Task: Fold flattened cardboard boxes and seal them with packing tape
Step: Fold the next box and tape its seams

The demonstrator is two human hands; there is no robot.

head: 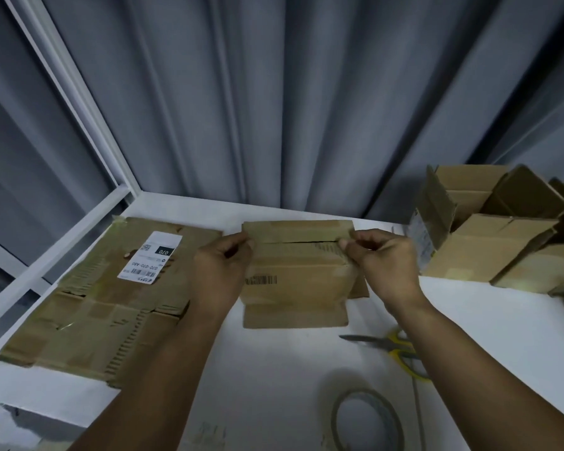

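Flaps (293,232) on the small cardboard box (295,275), standing on the worktop (274,369) toward its back edge, should meet flush, so the left hand (220,265) and right hand (383,258), each pinching one seam end, likely need even inward pull before taping.

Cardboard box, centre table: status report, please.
Left hand, right hand pinching box flaps. Seam open, not yet sealed. Tape roll, scissors nearby, idle.

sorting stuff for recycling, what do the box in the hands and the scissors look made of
The box looks like brown corrugated cardboard, matte; torn patches show ribbing. The scissors have grey blades, likely metal, and glossy yellow handles, probably plastic.
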